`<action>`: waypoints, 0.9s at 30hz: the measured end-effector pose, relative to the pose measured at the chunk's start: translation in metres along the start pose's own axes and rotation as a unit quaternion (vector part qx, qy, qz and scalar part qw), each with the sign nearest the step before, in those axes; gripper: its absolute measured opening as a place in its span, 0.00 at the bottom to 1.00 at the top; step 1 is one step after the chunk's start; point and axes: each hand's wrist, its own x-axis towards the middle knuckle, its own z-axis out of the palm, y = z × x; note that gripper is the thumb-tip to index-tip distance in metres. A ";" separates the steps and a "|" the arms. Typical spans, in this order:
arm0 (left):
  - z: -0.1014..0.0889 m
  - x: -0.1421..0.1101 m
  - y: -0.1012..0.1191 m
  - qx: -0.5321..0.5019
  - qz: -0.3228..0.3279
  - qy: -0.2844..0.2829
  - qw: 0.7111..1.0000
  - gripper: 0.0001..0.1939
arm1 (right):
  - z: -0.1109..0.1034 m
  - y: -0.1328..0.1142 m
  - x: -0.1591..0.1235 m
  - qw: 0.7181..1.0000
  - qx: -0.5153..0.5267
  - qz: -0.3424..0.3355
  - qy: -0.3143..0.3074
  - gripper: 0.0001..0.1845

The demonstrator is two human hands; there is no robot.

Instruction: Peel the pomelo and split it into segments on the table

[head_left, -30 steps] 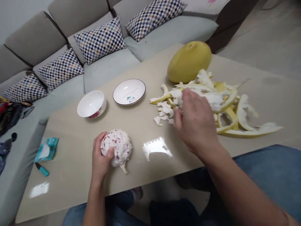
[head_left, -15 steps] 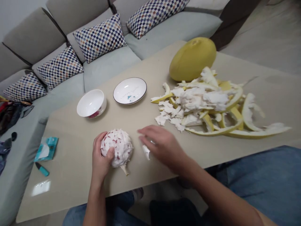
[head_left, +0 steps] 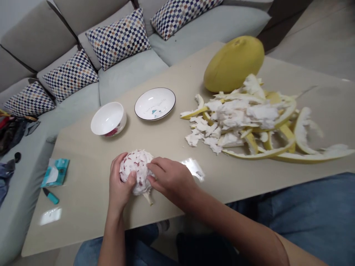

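Dim, soft indoor light w/ glare patches on tabletop (head_left: 85,207), faint shadows, slight blur, wide-angle edge distortion

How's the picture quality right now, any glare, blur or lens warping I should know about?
In the head view, glare sits on the table beside the right hand and below the knife; soft shadow under the bowl; wide-angle stretch makes the whole pomelo look skewed; print on the plate too faint to read.
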 end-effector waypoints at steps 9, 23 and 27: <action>0.001 -0.001 0.005 0.023 0.035 -0.002 0.999 0.26 | 0.011 -0.001 -0.003 0.996 -0.049 -0.008 0.069 0.08; -0.002 0.001 0.005 0.019 0.036 -0.017 0.999 0.25 | 0.008 0.005 0.000 0.995 -0.022 -0.056 0.074 0.10; -0.002 -0.001 0.004 0.013 0.036 -0.016 0.999 0.26 | 0.016 0.008 0.004 0.996 0.006 -0.020 0.092 0.09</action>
